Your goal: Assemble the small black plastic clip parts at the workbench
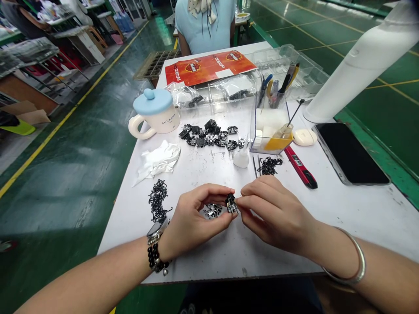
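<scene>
Between the thumb and fingers of my left hand (199, 213) is a small black-and-silver part (231, 203), held upright above the table. My right hand (275, 211) touches its right side with pinched fingertips; whether a tiny piece sits in that pinch is too small to see. Partly hidden behind my left hand is a small pile of silver pieces (213, 211). Left of that hand lies a heap of thin black curved pieces (159, 200). A second black heap (270, 165) lies beyond my right hand, beside tweezers (255, 167). Several similar black-and-silver parts (211, 136) are grouped farther back.
A lidded mug (165, 117) and crumpled white cloth (160, 160) stand left on the white table (196, 257). To the right are a clear tool box (271, 131), a red cutter (301, 167), a phone (352, 152) and a white column (356, 61). A person (205, 26) sits ahead.
</scene>
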`<action>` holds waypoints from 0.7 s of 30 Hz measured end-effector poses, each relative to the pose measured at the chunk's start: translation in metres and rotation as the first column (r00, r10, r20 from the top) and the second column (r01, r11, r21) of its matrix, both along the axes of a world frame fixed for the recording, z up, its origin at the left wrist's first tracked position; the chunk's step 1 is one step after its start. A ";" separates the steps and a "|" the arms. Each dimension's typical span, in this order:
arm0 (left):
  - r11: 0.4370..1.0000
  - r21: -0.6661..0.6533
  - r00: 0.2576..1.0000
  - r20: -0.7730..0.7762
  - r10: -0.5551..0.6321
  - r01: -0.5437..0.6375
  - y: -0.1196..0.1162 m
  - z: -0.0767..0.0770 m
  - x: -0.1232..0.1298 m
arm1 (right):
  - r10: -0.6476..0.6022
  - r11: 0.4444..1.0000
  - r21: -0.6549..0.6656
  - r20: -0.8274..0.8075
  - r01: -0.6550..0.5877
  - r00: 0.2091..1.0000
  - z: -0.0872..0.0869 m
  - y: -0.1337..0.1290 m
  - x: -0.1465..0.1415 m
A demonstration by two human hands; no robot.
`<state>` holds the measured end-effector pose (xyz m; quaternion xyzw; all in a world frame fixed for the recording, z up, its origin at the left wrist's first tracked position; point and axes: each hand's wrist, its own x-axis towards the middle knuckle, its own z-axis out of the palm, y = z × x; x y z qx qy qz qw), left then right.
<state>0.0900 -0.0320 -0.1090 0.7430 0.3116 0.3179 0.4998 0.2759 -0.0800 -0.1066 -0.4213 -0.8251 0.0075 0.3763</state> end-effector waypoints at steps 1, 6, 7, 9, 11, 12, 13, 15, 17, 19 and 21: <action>1.000 0.003 1.000 -0.004 0.000 0.000 0.000 0.000 0.000 | 0.009 1.000 -0.001 0.018 -0.009 1.000 0.000 0.000 0.001; 1.000 -0.019 1.000 -0.009 -0.014 0.014 0.002 0.001 0.000 | 0.015 1.000 -0.002 0.063 -0.015 0.998 0.002 0.001 0.002; 0.999 -0.033 1.000 -0.008 -0.020 0.019 0.003 0.002 0.001 | 0.014 1.000 0.000 0.069 -0.014 0.997 0.002 0.002 0.001; 0.997 -0.066 1.000 -0.005 -0.031 0.030 0.003 0.003 0.001 | 0.015 1.000 0.001 0.080 -0.015 0.997 0.002 0.002 0.001; 0.995 -0.095 0.999 -0.002 -0.037 0.036 0.004 0.004 0.002 | 0.016 1.000 -0.008 0.062 -0.015 0.998 0.002 0.002 0.001; 0.994 -0.106 0.999 -0.001 -0.040 0.040 0.004 0.004 0.002 | 0.016 1.000 -0.025 0.033 -0.015 0.999 0.002 0.002 0.001; 0.992 -0.115 0.999 0.000 -0.043 0.043 0.004 0.005 0.002 | 0.019 0.999 -0.050 -0.010 -0.019 1.000 0.003 0.002 0.002; 0.989 -0.137 0.999 0.003 -0.051 0.051 0.003 0.005 0.002 | 0.029 0.992 -0.119 -0.117 -0.043 0.993 0.003 0.002 0.003; 0.985 -0.165 0.998 0.013 -0.057 0.058 0.003 0.006 0.001 | 0.035 0.976 -0.203 -0.214 -0.080 0.976 0.003 0.003 0.005; 0.979 -0.192 0.998 0.027 -0.063 0.067 0.003 0.006 0.001 | 0.027 0.948 -0.295 -0.298 -0.119 0.954 0.004 0.004 0.006; 0.975 -0.211 0.997 0.042 -0.067 0.075 0.004 0.006 0.001 | -0.001 0.905 -0.393 -0.384 -0.163 0.923 0.005 0.006 0.007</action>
